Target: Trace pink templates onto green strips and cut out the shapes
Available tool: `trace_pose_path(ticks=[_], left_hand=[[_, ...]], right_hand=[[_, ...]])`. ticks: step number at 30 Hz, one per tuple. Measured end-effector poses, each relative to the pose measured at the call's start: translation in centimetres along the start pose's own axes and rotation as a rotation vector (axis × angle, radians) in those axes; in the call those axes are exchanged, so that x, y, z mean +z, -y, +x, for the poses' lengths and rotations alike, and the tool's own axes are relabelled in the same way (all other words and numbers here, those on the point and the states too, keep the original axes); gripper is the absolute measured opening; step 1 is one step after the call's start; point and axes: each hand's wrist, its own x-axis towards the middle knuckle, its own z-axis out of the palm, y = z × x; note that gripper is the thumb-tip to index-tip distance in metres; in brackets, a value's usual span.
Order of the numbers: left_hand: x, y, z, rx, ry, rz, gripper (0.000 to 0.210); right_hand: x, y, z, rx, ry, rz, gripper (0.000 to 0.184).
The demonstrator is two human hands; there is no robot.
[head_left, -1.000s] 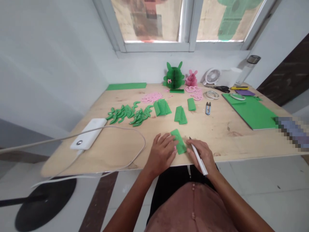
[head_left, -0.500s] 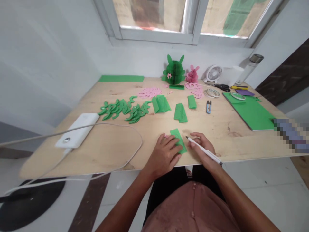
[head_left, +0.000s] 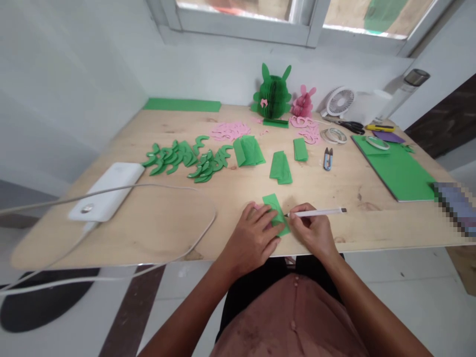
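My left hand [head_left: 259, 233] lies with its fingers spread over a small folded green paper [head_left: 272, 200], pressing it to the table. A bit of pink paper [head_left: 256, 206] peeks out beneath those fingers; most of it is hidden. Pinched in my right hand [head_left: 314, 232] is a white pen [head_left: 320, 212], held nearly level. Its dark tip is at the green paper's right edge. Beyond the hands lie more folded green papers [head_left: 280, 167], and a heap of curved green cut-outs [head_left: 208, 166] is to the left.
A white power bank [head_left: 107, 191] with a looping cable [head_left: 213, 218] occupies the left. Pink cut-outs [head_left: 230, 131], a green paper figure [head_left: 274, 96] and a small fan [head_left: 340, 100] stand farther back. Thread snips [head_left: 327, 159] and a large green sheet [head_left: 401, 171] lie to the right.
My right hand has brought the pen tip left to the green paper and swung the pen flatter. My left hand stays on the paper. The view has tipped downward.
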Motion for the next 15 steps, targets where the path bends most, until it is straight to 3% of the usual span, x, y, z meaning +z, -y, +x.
trace_pose_path(ticks=[15], left_hand=[[-0.04, 0.15, 0.02, 0.009, 0.004, -0.004, 0.030]], right_hand=[[0.04, -0.30, 0.02, -0.053, 0.031, -0.062, 0.008]])
